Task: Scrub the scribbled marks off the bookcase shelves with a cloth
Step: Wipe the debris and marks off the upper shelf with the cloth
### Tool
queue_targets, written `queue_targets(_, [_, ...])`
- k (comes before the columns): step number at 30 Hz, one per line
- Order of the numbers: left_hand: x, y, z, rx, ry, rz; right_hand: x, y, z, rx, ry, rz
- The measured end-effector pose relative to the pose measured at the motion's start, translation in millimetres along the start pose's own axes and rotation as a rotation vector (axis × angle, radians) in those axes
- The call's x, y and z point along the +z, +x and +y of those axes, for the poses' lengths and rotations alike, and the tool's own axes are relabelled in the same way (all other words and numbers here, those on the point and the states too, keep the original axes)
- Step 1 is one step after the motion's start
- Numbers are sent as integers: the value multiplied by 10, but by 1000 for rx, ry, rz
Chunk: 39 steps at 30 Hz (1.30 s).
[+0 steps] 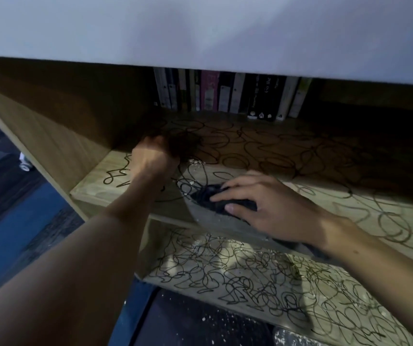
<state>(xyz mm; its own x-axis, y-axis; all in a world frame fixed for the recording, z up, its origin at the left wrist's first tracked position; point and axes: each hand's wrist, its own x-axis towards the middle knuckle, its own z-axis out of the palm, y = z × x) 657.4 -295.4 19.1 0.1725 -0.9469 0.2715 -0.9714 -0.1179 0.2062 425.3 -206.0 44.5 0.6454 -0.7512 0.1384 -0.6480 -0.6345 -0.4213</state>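
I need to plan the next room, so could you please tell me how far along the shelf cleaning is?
Little looks done: black scribbles cover the upper shelf and the lower shelf. In hand: the left hand is bunched over something dark and blurred on the upper shelf, and the right hand lies on a dark cloth at its front edge. Left: nearly all marks on both shelves, plus pale crumbs.

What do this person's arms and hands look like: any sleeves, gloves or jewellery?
Both forearms are bare, with no sleeve in view. The left hand and the right hand wear no gloves, and no rings, watch or wristband show. The right hand's fingernails look short and unpainted.
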Motion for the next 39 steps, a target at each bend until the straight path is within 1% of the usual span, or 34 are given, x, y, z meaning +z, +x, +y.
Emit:
queue_targets(2, [5,-3,-2,16,8,3,-54,-29,69,39,17,74])
queue_targets(4, [18,8,-19,21,-7,10,-100,-37,153,120,-4,159])
queue_targets(6, [28,11,-24,17,-28,6,-48,-90,123,162,-49,123])
queue_targets(8, [30,16,-24,13,-43,3,66,-192,-12,115,-49,50])
queue_targets(10, [29,33,-33,8,-35,4,128,-278,-185,47,10,10])
queue_targets(12, [26,38,-32,5,-26,3,117,-285,-255,24,60,-7])
queue_targets(16, [11,29,-17,16,-29,15,32,-200,-135,121,65,165])
queue_targets(17, [5,24,-12,13,-29,17,43,-196,-122,131,32,156])
queue_targets(19, [3,18,-6,10,-29,19,125,-241,-166,92,-11,59])
queue_targets(22, [5,11,-7,20,-29,14,176,-299,-305,-42,37,-41])
queue_targets(23, [13,6,-6,22,-36,9,138,-302,-313,-52,55,-66])
queue_targets(25, [14,12,-13,23,-48,6,-14,-256,-222,19,85,-67])
queue_targets(27, [14,-2,-21,23,-60,8,-196,-178,-14,133,89,34])
queue_targets(29, [-1,-27,-12,10,-75,-5,-342,-45,275,292,80,135])
queue_targets(32, [-98,10,-23,-20,-161,-58,-396,206,693,453,-31,228])
queue_targets(34, [-222,88,-129,1,-243,-59,-372,397,848,454,-101,245])
queue_targets(36, [-337,164,-293,51,-255,-64,-342,606,949,429,-97,250])
queue_targets(39, [-381,132,-600,8,-230,-83,-275,1023,993,411,-56,209])
